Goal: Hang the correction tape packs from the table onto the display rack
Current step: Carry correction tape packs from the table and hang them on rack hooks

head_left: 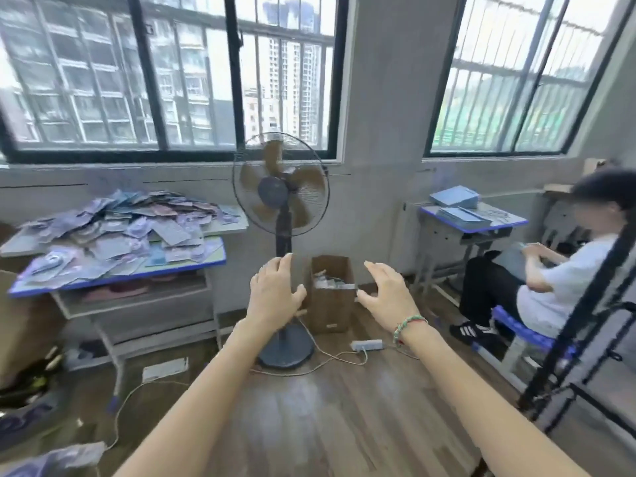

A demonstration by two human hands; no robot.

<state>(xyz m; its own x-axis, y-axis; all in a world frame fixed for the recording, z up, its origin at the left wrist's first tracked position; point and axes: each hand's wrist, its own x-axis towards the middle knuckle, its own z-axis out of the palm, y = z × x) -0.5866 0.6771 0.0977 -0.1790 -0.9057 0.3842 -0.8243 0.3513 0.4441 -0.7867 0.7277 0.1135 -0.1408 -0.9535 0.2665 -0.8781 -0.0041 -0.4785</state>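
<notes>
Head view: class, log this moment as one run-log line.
left hand: open, empty | right hand: open, empty | packs: piled on table | rack: right

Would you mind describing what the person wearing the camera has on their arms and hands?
Both forearms are bare, with no sleeves in view. The right hand has a beaded bracelet at the wrist, with green and pale beads and a red strand. The left hand and its wrist carry nothing: no watch, ring or glove shows. No gloves on either hand.
</notes>
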